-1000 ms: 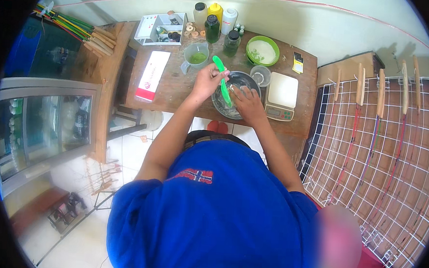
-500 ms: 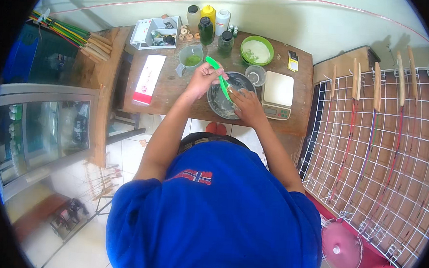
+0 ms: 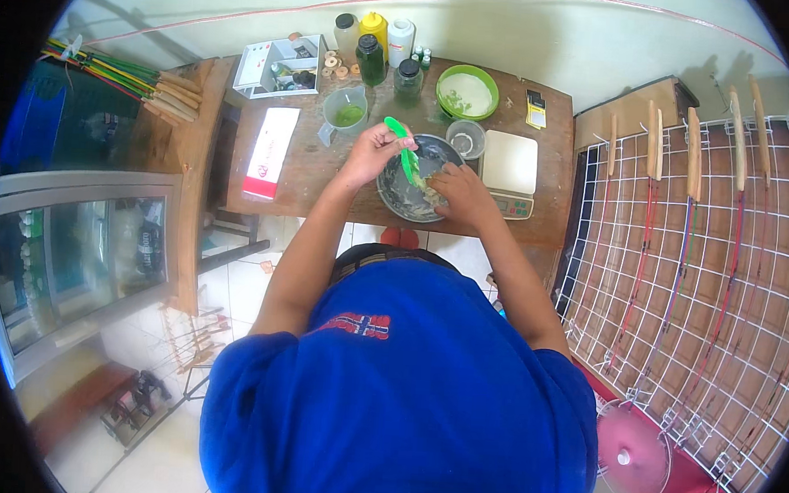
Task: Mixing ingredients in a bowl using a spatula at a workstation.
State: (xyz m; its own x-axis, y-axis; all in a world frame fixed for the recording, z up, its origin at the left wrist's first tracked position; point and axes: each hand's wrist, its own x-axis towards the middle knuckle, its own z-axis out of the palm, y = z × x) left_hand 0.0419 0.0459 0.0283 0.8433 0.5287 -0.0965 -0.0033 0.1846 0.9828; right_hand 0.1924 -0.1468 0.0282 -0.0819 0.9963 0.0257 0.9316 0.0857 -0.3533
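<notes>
My left hand grips a green spatula, which slants down into a wide grey metal bowl. A pale, sticky dough-like mixture lies in the bowl and smears its inside. My right hand reaches over the right side of the bowl, its fingers curled onto this mixture beside the spatula's lower end. The fingertips are partly hidden. Just behind the right hand stands a small clear cup.
A kitchen scale sits right of the bowl. Behind are a green bowl with white powder, dark-lidded jars, a yellow squeeze bottle and a measuring jug. Left are a white-red paper and a tray.
The spatula's lower end and my right fingers have come down into the bowl. The right hand has moved slightly right, and more of the pale mixture shows beneath its fingers.
</notes>
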